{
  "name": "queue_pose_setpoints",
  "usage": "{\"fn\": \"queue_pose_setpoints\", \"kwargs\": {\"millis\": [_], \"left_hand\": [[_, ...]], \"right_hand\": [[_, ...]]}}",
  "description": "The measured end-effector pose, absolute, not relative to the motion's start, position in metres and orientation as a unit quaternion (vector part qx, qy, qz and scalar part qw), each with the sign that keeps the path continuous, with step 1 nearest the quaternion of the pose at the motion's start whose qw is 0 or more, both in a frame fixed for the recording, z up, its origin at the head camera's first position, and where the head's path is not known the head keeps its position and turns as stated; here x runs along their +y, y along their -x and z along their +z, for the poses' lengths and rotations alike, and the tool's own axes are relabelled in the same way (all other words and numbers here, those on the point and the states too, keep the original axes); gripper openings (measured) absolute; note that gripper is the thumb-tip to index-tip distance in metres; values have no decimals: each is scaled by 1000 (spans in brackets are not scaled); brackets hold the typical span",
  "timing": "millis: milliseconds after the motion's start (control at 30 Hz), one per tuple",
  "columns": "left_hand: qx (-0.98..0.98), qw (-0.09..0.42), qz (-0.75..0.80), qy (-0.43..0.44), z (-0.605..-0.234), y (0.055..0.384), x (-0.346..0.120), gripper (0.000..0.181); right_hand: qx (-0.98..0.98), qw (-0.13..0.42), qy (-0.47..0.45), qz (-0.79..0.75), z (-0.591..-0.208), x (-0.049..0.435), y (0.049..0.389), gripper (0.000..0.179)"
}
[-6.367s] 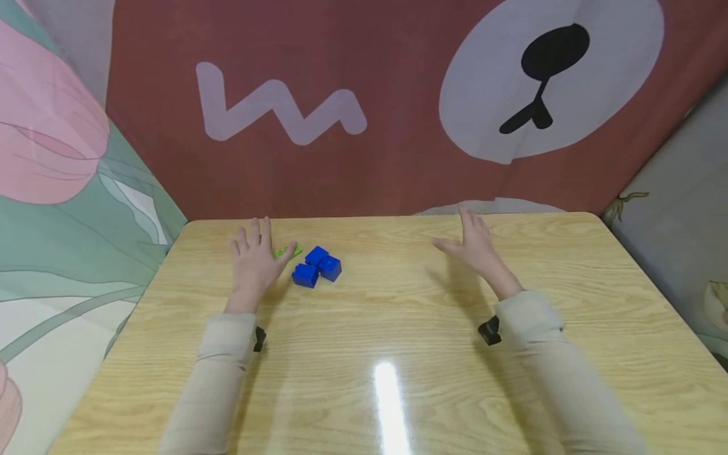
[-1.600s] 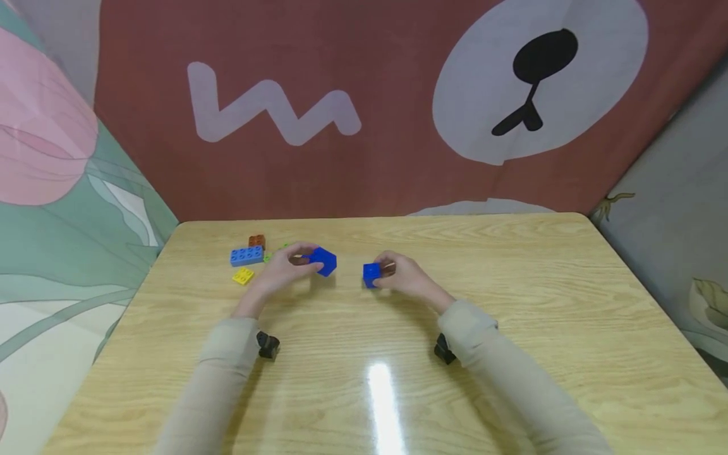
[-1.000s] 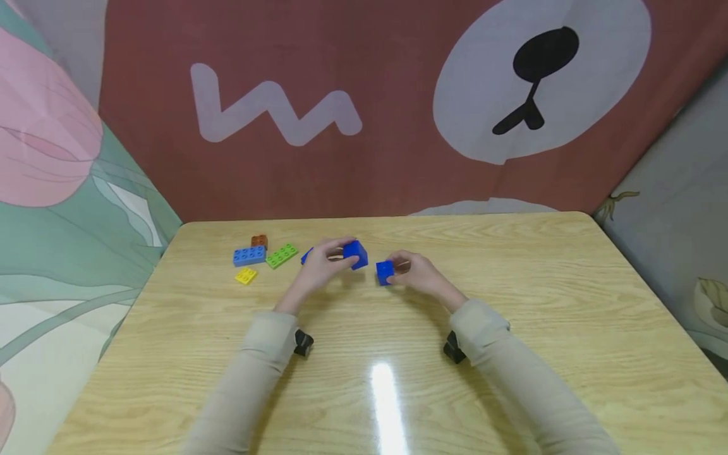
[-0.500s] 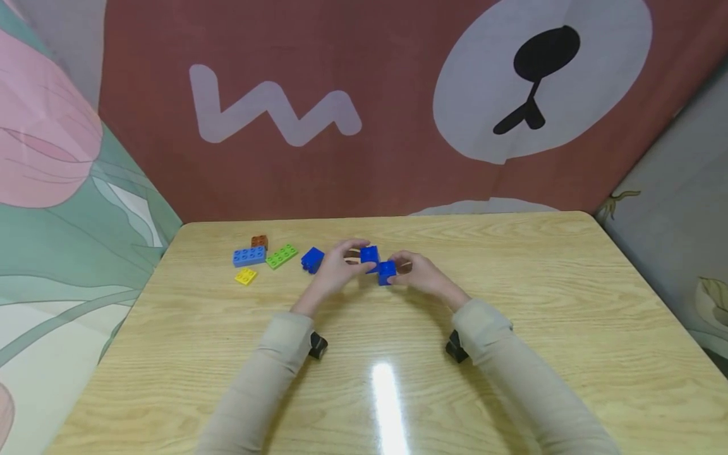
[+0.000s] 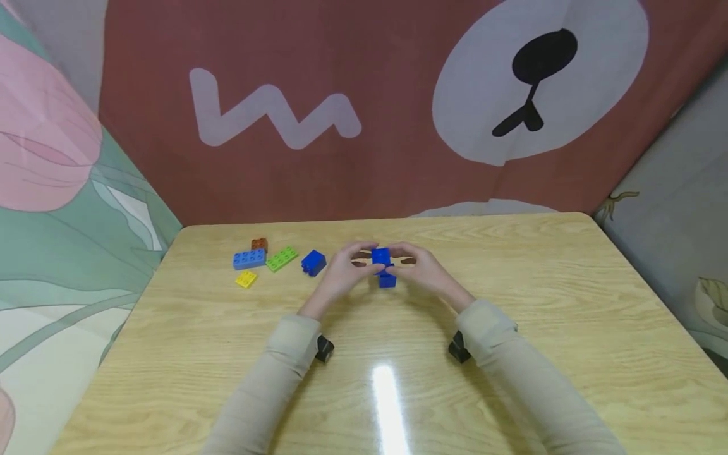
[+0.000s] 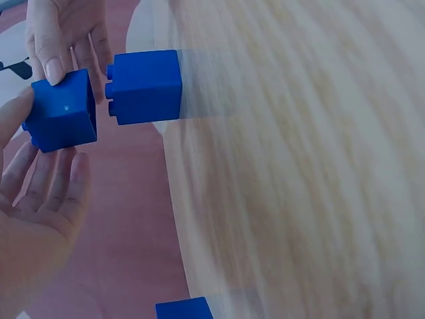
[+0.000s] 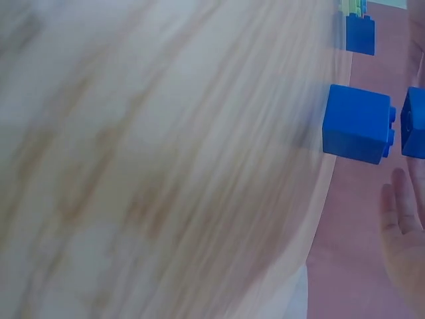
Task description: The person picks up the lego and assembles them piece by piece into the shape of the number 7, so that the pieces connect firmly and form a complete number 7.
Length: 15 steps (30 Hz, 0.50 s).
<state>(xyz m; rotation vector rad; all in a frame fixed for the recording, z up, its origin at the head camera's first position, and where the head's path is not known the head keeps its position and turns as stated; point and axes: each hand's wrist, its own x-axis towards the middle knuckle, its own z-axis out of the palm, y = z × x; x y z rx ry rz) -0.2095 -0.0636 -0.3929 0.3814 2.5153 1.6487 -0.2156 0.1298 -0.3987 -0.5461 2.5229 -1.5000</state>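
In the head view my left hand [image 5: 344,272] holds a blue building block [image 5: 380,255] between thumb and fingers. My right hand [image 5: 418,268] has its thumb and fingers at the same block from the other side; in the left wrist view its thumb touches the held block [image 6: 63,109]. Directly below, a second blue block [image 5: 387,280] stands on the table with its studs up. The right wrist view shows a narrow gap between the standing block [image 7: 356,123] and the held block [image 7: 415,123]. Both hands partly cover the blocks in the head view.
Left of the hands lies a third blue block [image 5: 313,262] on its side. Farther left are a lime green brick [image 5: 282,259], a lighter blue brick [image 5: 249,259], a brown brick [image 5: 259,244] and a yellow brick [image 5: 246,279]. A patterned cloth [image 5: 398,177] hangs behind the table [image 5: 512,354].
My left hand has carried its blue block rightward over the standing one. My right hand has let go of the standing block and moved up to the held block.
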Motion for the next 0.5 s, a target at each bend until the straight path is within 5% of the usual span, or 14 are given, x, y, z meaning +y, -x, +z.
{"fn": "queue_pose_setpoints", "kwargs": {"millis": [500], "left_hand": [[840, 85, 514, -149, -399, 207, -58, 46]], "right_hand": [[847, 91, 170, -496, -400, 141, 216, 44]]}}
